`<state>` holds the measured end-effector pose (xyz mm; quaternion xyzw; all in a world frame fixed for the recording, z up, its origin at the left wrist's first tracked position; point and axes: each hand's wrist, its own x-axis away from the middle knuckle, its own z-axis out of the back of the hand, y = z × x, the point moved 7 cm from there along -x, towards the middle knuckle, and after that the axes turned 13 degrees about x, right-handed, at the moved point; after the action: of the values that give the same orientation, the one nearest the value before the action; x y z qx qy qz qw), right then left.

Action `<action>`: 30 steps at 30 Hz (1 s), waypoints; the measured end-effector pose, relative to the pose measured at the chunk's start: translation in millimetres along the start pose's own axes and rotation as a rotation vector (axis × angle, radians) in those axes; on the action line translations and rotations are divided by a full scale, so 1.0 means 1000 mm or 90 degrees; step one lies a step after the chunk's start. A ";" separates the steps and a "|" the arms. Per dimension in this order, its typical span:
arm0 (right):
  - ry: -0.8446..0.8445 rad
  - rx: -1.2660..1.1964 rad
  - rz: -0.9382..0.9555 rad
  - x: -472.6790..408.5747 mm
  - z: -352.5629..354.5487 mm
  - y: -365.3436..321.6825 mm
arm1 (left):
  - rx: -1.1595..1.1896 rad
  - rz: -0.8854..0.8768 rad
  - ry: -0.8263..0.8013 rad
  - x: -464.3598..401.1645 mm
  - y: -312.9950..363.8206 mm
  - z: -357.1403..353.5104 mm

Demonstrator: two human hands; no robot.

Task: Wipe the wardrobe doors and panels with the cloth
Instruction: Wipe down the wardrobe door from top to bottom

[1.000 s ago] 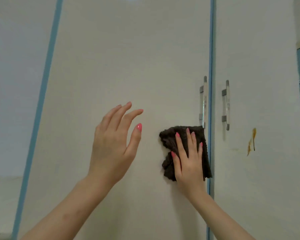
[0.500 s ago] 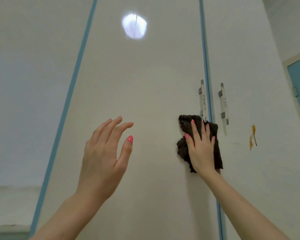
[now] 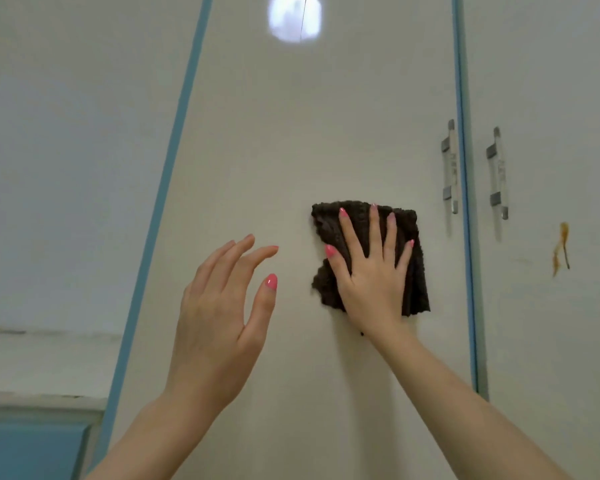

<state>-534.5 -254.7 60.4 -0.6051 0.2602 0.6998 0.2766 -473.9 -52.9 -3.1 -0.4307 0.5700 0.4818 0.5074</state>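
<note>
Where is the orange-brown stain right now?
In the head view, the orange-brown stain sits on the right-hand door, right of its handle and untouched by the cloth.

A dark brown, nubby terry cloth (image 3: 406, 237) is seen against the smooth, semi-glossy cream wardrobe door (image 3: 291, 150), on which a bright round reflection (image 3: 294, 17) is carried, while the door handles (image 3: 449, 168) appear as brushed metal with translucent plastic bars.
</note>
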 end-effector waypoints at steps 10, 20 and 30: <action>0.085 -0.003 0.552 0.204 -0.007 -0.083 | -0.017 0.055 -0.017 0.040 -0.017 0.014; 0.142 -0.041 0.228 0.043 0.014 -0.164 | 0.020 0.061 0.013 0.039 -0.028 0.020; 0.121 -0.024 0.795 0.118 0.002 -0.135 | 0.015 0.049 0.017 0.051 -0.015 0.016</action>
<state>-455.0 -148.9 -60.0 -0.4034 0.5755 0.6767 -0.2194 -462.6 -39.5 -56.2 -0.4089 0.5985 0.4882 0.4861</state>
